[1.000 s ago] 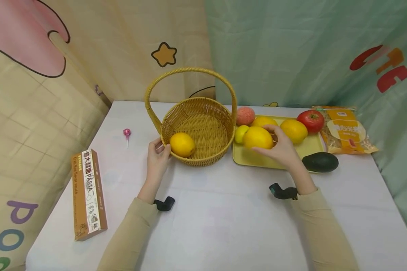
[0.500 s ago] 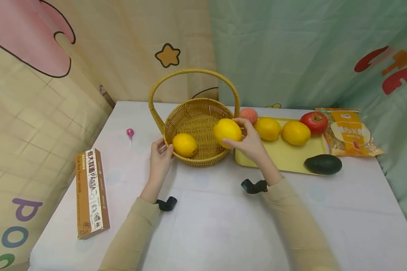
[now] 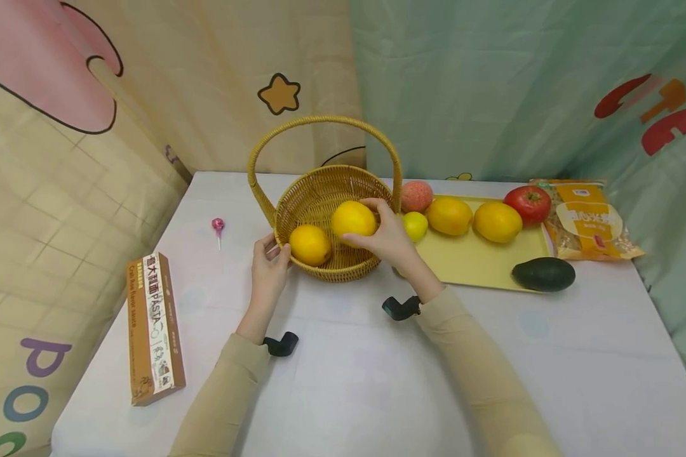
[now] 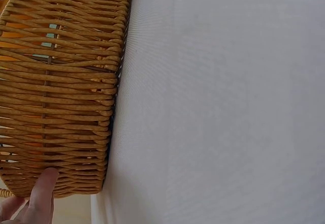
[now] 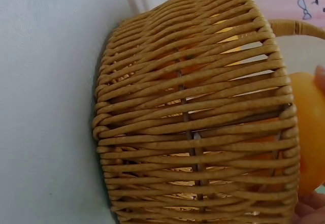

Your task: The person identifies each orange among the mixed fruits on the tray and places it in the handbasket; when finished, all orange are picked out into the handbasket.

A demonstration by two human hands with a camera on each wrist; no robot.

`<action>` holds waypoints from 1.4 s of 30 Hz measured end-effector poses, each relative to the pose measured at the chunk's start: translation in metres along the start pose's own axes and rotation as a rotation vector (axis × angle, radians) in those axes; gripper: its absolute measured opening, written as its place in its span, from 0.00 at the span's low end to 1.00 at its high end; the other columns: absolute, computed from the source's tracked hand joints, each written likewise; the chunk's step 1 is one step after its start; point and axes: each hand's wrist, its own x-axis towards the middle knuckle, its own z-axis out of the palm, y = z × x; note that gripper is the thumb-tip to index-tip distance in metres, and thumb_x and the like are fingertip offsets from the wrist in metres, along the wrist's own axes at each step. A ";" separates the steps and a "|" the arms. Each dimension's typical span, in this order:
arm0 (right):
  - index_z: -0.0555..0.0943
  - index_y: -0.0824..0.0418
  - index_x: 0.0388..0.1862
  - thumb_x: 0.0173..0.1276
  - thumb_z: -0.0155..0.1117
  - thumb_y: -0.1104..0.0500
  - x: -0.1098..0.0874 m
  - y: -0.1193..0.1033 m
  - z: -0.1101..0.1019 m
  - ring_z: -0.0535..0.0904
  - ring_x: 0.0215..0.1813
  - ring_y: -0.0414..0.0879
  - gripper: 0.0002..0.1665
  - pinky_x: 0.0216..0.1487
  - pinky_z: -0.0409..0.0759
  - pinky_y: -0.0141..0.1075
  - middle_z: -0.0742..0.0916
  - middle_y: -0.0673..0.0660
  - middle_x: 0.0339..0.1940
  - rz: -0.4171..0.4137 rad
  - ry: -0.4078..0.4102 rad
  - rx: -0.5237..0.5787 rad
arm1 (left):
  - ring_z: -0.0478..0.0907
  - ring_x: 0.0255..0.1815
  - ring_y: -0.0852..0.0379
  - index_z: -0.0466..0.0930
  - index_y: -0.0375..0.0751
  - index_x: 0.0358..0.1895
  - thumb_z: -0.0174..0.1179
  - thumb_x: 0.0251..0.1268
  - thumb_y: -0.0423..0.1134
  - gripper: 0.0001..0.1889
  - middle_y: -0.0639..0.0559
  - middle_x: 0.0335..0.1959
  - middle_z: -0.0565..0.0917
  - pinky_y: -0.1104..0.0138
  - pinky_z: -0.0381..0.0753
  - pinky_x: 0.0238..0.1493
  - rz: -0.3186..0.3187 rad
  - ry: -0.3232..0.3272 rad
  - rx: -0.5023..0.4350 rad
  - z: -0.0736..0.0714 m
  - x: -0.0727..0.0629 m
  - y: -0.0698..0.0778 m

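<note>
A round wicker basket (image 3: 343, 266) with a tall arched handle stands on the table. My left hand (image 3: 270, 270) grips its left rim, the thumb at the front edge and fingers against the outer wall. Inside the basket, by that hand, lies one lemon (image 3: 310, 245). My right hand (image 3: 390, 236) holds a second lemon (image 3: 353, 219) between thumb and fingers, over the right part of the basket opening. In the right wrist view the held lemon (image 5: 307, 132) shows beyond the rim, partly hidden by the wicker wall (image 5: 203, 112).
Right of the basket, a yellow tray (image 3: 469, 260) bears two lemons (image 3: 473, 219), a small yellow-green fruit (image 3: 415, 226), a red apple (image 3: 528, 204) and a dark green avocado (image 3: 544, 274). A pink-red fruit (image 3: 416, 195), food bag (image 3: 587, 219), lollipop (image 3: 218, 225) and pasta box (image 3: 155, 330) lie around.
My right hand has carried the lemon leftward from above the tray to over the basket. The left hand has stayed on the basket rim.
</note>
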 end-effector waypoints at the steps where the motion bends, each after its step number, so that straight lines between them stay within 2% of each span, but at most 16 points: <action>1: 0.64 0.52 0.70 0.52 0.77 0.40 0.002 0.000 0.002 0.72 0.64 0.53 0.51 0.66 0.74 0.50 0.74 0.55 0.68 0.004 0.004 -0.042 | 0.71 0.65 0.47 0.57 0.37 0.72 0.53 0.75 0.38 0.27 0.41 0.70 0.66 0.54 0.81 0.62 -0.002 0.002 -0.003 0.000 0.000 0.000; 6: 0.65 0.57 0.71 0.52 0.76 0.39 0.013 -0.001 0.009 0.72 0.65 0.54 0.52 0.67 0.73 0.51 0.75 0.58 0.69 -0.006 0.000 -0.230 | 0.70 0.66 0.47 0.56 0.37 0.72 0.53 0.75 0.39 0.28 0.41 0.71 0.65 0.54 0.79 0.64 -0.020 -0.004 -0.022 0.001 -0.001 0.000; 15: 0.65 0.61 0.69 0.57 0.76 0.45 0.024 -0.003 0.024 0.74 0.64 0.56 0.48 0.67 0.75 0.50 0.75 0.62 0.66 -0.064 -0.064 -0.379 | 0.69 0.67 0.46 0.56 0.37 0.72 0.53 0.75 0.39 0.27 0.40 0.71 0.66 0.53 0.79 0.64 -0.016 0.011 -0.029 -0.001 -0.004 -0.001; 22: 0.59 0.65 0.74 0.60 0.75 0.49 0.034 -0.004 0.032 0.70 0.70 0.57 0.51 0.74 0.69 0.47 0.72 0.65 0.71 -0.050 -0.108 -0.405 | 0.69 0.66 0.48 0.56 0.39 0.72 0.52 0.75 0.39 0.27 0.41 0.71 0.65 0.55 0.80 0.63 -0.024 0.017 -0.027 -0.004 -0.004 -0.005; 26: 0.63 0.64 0.74 0.62 0.73 0.49 0.035 -0.006 0.033 0.68 0.72 0.57 0.47 0.75 0.66 0.47 0.70 0.64 0.73 -0.042 -0.149 -0.432 | 0.70 0.66 0.48 0.56 0.40 0.73 0.52 0.75 0.39 0.27 0.42 0.71 0.65 0.55 0.80 0.63 -0.038 0.021 -0.022 -0.004 -0.005 -0.006; 31: 0.67 0.63 0.71 0.62 0.73 0.48 0.032 -0.007 0.030 0.69 0.70 0.56 0.44 0.74 0.68 0.48 0.71 0.62 0.72 -0.062 -0.173 -0.475 | 0.70 0.66 0.48 0.56 0.39 0.73 0.52 0.75 0.40 0.28 0.41 0.71 0.65 0.55 0.80 0.63 -0.033 0.019 -0.021 -0.004 -0.005 -0.006; 35: 0.67 0.61 0.71 0.62 0.73 0.46 0.028 -0.008 0.023 0.69 0.72 0.56 0.44 0.74 0.68 0.48 0.72 0.60 0.73 -0.074 -0.159 -0.493 | 0.70 0.66 0.48 0.56 0.39 0.73 0.52 0.75 0.40 0.28 0.41 0.71 0.65 0.55 0.80 0.63 -0.028 0.013 -0.020 -0.003 -0.004 -0.004; 42: 0.73 0.56 0.68 0.63 0.71 0.46 0.015 -0.007 0.001 0.71 0.70 0.54 0.37 0.73 0.69 0.50 0.76 0.56 0.68 -0.133 -0.086 -0.394 | 0.70 0.65 0.49 0.56 0.39 0.73 0.52 0.75 0.39 0.28 0.42 0.71 0.66 0.56 0.80 0.63 -0.008 0.007 -0.009 0.000 -0.002 0.000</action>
